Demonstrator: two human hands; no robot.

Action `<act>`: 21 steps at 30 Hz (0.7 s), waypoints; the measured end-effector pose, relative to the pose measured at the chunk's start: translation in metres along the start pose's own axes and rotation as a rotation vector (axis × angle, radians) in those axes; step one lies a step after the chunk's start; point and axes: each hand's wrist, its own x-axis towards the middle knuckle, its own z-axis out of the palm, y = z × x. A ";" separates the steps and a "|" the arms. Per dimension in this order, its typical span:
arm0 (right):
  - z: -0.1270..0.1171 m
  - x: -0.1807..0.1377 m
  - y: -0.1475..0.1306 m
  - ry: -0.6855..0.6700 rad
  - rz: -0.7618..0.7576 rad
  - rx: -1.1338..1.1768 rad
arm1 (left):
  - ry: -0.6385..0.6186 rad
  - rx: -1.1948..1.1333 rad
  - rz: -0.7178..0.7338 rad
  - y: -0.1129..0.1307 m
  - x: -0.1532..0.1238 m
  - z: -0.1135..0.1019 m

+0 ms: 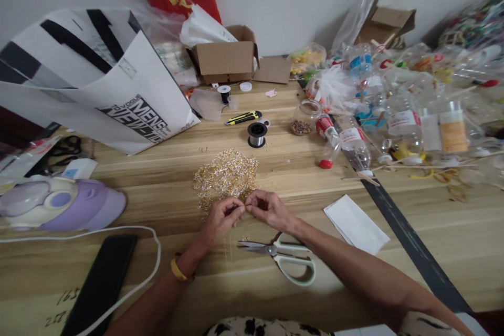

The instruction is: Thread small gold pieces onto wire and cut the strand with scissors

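Observation:
My left hand (221,219) and my right hand (273,211) meet fingertip to fingertip, both closed in a pinch. Whatever they grip is too small to make out. A faint thin strand seems to hang below my left hand. Just behind the fingers lies a loose heap of gold and silver beaded strands (226,176). Scissors (271,250) with pale handles lie in front of my right hand, blades slightly apart and pointing left. A few tiny shiny bits (244,239) rest by the blade tips.
Behind the heap stand a wire spool (257,135), a yellow-black cutter (243,117) and a jar of beads (303,121). Plastic bottles (354,142) crowd the right. Folded white paper (356,224) lies nearer. At left are a shopping bag (118,100), purple device (86,202), black phone (104,278) and white cable (153,257).

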 end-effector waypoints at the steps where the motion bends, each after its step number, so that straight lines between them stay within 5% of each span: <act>1: 0.000 0.000 0.000 0.002 -0.001 0.002 | 0.000 -0.001 -0.003 0.000 0.000 0.000; 21: 0.000 0.000 -0.001 0.006 0.014 -0.048 | 0.013 0.129 0.034 -0.002 -0.003 0.002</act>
